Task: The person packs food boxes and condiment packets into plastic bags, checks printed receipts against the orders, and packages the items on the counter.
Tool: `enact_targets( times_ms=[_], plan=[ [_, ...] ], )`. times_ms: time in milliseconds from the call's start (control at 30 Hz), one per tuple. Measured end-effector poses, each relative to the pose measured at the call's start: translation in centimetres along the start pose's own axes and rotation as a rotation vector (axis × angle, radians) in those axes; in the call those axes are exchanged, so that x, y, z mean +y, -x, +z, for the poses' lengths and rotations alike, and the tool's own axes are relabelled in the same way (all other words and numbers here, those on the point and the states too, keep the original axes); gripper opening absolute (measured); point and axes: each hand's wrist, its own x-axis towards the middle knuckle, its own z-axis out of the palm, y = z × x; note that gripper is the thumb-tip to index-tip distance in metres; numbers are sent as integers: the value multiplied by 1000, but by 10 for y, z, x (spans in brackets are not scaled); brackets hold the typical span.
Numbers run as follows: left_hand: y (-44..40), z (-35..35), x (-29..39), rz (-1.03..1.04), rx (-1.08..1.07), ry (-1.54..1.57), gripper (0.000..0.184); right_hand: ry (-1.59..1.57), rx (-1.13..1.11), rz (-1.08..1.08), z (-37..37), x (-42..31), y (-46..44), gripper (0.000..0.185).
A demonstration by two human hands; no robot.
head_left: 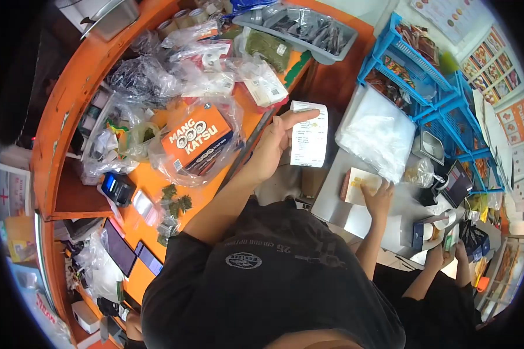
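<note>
My left hand (272, 145) grips a white printed receipt (308, 145), with a finger laid across its upper front and the slip hanging upright. To the right, my right hand (379, 199) is on a small open box (354, 181) with an orange side and a pale inside. Its fingers are at the box's near edge; their tips are partly hidden. This box rests on the metal counter (337, 214). Left of the receipt, an orange printed box (197, 136) sits in a clear plastic bag on the orange counter (140, 232).
A stack of clear plastic bags (374, 131) lies by blue crates (413, 75). At the back stands a grey tray (300, 29) of dark packets. A tablet (120, 247) and a phone (149, 258) lie on the left. A co-worker's hands (442, 256) are at the lower right.
</note>
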Motion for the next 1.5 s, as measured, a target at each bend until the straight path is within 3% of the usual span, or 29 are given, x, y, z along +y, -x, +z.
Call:
enact_targets(
  times_ms=[67,100,200,300,367,467,533,567,700,800,833,1000,1067,1133,1167,1233,1267,1300,1333,1400,1467,1500],
  plan=[
    [2,0,3,-16,23,7,71,-99,-4,-397,6,24,-10,76],
    [3,0,4,-27,36,21,71,-46,-124,-502,0,22,-15,79],
    [6,2,13,-6,57,44,68,-29,-251,-513,9,34,-28,87],
    [11,-4,18,-5,95,7,51,274,-275,-257,-22,-8,-18,95],
    [15,-6,23,-6,115,-74,43,142,-428,-158,-8,5,-30,96],
    [23,2,37,15,142,-149,61,-66,-485,-88,-3,8,-21,90],
    [28,3,41,24,163,-59,79,-122,-499,-27,8,10,-16,90],
    [27,0,36,125,165,-104,93,-71,-437,-55,13,8,-9,89],
    [35,1,40,194,197,-66,104,-117,-457,-65,22,-8,11,87],
    [38,0,40,226,233,-97,103,-138,-522,-85,28,-14,14,88],
    [39,-2,41,233,221,-113,100,-343,-642,-24,25,-22,21,79],
    [54,-7,41,220,258,-161,75,-472,-880,17,24,-30,20,52],
    [70,-22,59,351,357,-746,56,-610,-862,-30,26,-26,22,46],
    [96,-26,90,552,730,-1074,34,-768,-882,-25,24,-27,13,42],
    [118,-41,101,564,1073,-830,31,-848,-895,-22,24,-34,6,41],
    [161,-59,157,840,1532,-1052,28,-905,-894,44,17,-61,-9,41],
    [181,-63,178,888,1604,-1131,27,-936,-888,79,10,-78,-15,42],
    [207,-61,196,554,1692,-1622,26,-923,-816,9,1,-104,-16,41],
    [220,-56,206,217,1650,-2025,17,-977,-877,-55,-4,-128,-22,42],
    [227,-77,190,19,1601,-2042,24,-1095,-970,-93,-14,-186,-27,41],
    [191,-75,156,-72,1446,-1943,47,-1317,-1057,-143,-25,-251,-14,41],
    [178,-84,135,9,1354,-1878,49,-1325,-1085,-227,-26,-281,-8,44]
  ],
)
